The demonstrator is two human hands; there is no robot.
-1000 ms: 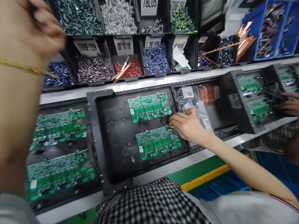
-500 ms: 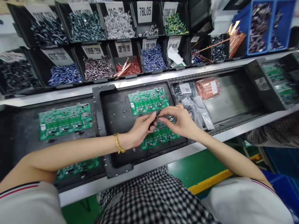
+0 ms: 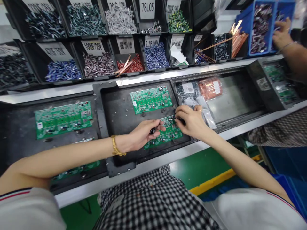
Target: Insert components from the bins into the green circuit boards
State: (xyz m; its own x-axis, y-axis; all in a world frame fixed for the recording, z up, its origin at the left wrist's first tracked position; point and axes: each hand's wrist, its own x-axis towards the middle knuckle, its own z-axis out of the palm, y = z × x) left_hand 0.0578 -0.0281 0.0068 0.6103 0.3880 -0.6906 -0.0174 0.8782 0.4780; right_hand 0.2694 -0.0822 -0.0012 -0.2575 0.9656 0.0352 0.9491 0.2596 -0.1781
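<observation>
The near circuit board [image 3: 165, 131] lies at the front right corner of the black carrier tray [image 3: 107, 127] — our right hand [image 3: 192, 121] pinches a small dark component [image 3: 180, 121] onto it, our left hand [image 3: 141, 134] grips another dark component [image 3: 153, 130]; a second board [image 3: 151, 99] sits behind.

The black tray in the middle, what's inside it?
Inside the black tray lie two green circuit boards, the far board and the near board. Both hands cover parts of the near one.

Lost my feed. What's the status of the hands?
Left hand holds small dark parts. Right hand fingertips on near green board. Plastic bags beside right hand.
</observation>
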